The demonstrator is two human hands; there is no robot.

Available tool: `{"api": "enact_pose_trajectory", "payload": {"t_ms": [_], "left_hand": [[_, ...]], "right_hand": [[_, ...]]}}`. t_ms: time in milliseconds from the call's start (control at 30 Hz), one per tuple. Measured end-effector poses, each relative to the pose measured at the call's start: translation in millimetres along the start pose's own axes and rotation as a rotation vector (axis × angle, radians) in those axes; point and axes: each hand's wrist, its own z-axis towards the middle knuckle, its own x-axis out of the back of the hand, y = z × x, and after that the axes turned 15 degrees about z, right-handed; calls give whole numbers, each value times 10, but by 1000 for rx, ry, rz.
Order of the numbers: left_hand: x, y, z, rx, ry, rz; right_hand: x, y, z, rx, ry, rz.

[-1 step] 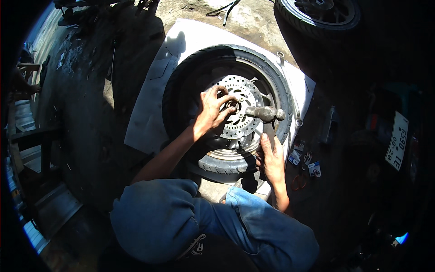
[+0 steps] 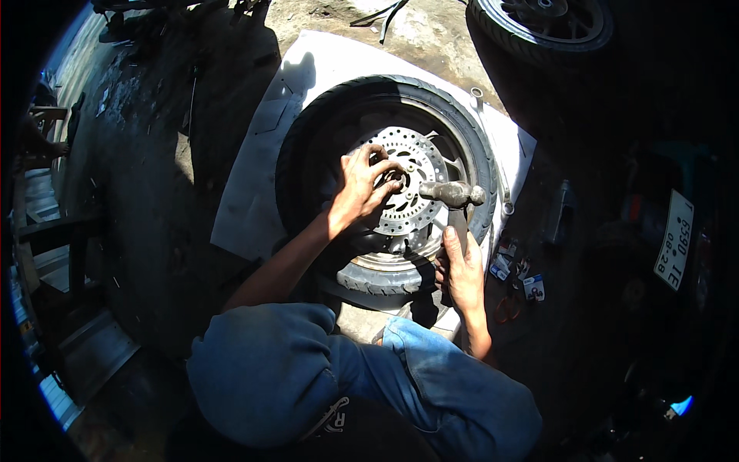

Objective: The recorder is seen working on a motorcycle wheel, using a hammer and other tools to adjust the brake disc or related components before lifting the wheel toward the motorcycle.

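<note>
A motorcycle wheel lies flat before me, its black tyre (image 2: 477, 150) round a rim with a drilled silver brake disc (image 2: 428, 152) on its upper side. At the hub, my left hand (image 2: 362, 183) bends its thumb and fingers together over the centre hole. Whatever they pinch there is dark and small, and I cannot make it out. My right hand (image 2: 462, 273) is wrapped round the handle of a ball-peen hammer (image 2: 454, 192). The hammer's head is over the disc's right side, close to the left fingertips.
White sheeting (image 2: 254, 177) lies under the wheel. A long ring spanner (image 2: 493, 146) rests along its right side. Small packets (image 2: 533, 288), orange-handled scissors (image 2: 507, 308) and a bottle (image 2: 556, 214) are on the right. Another wheel (image 2: 543, 27) lies at the far right.
</note>
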Motion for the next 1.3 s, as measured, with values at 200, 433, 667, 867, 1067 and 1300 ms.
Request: {"api": "enact_pose_trajectory", "payload": {"t_ms": [200,433,667,867,1067,1300], "left_hand": [[-32,29,3,29,27,-108],[-18,-88,-96,175,274,-294],[-144,-126,-113,144,232,-165],[-100,-183,-163,-98,89,23],[-13,0,-118,-111,-8,51],[87,73,-32,-56,19,96]], "right_hand": [[172,24,146,313,127,-597],[-405,-885,56,760,-194,-605],[-76,42,736,327,-107,-875],[-35,133,606,295,-11,-803],[456,378,0,104,146,5],[1239,1146,-587,52,445,347]]}}
